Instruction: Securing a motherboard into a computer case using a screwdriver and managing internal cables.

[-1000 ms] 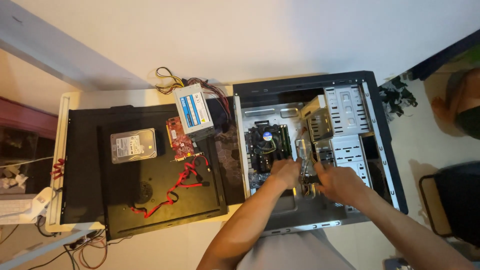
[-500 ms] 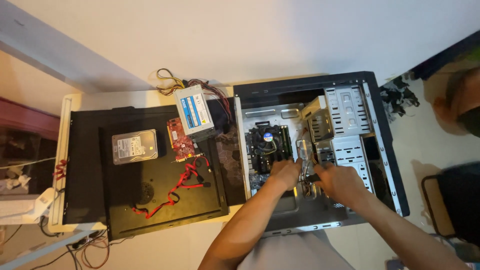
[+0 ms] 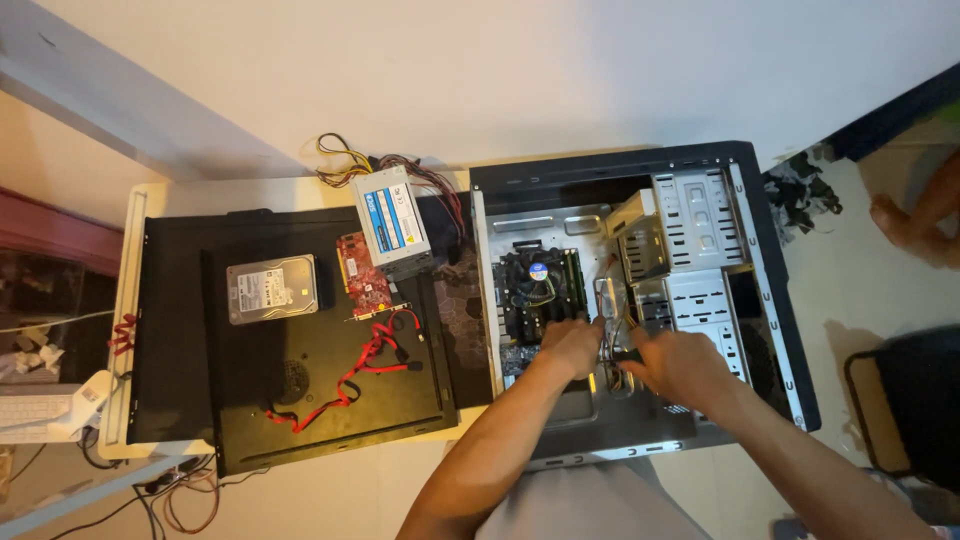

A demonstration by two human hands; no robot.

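Observation:
An open black computer case (image 3: 760,290) lies on its side, with the motherboard and its round cooler (image 3: 540,285) exposed. Both my hands are inside it, just right of the board. My left hand (image 3: 572,345) has its fingers curled on a bundle of yellow and black wires (image 3: 622,338). Facing it from the right, my right hand (image 3: 682,365) grips the same bundle. A silver metal part (image 3: 610,298) stands just above the hands. What the fingertips pinch is hidden.
A metal drive cage (image 3: 690,235) fills the case's right side. On the black side panel (image 3: 250,400) to the left lie a hard drive (image 3: 270,290), a red expansion card (image 3: 365,275) and red cables (image 3: 350,375). A grey power supply (image 3: 392,220) sits nearby.
Both hands stay at the same spot in the case, only shifting slightly on the wires. Nothing else has moved.

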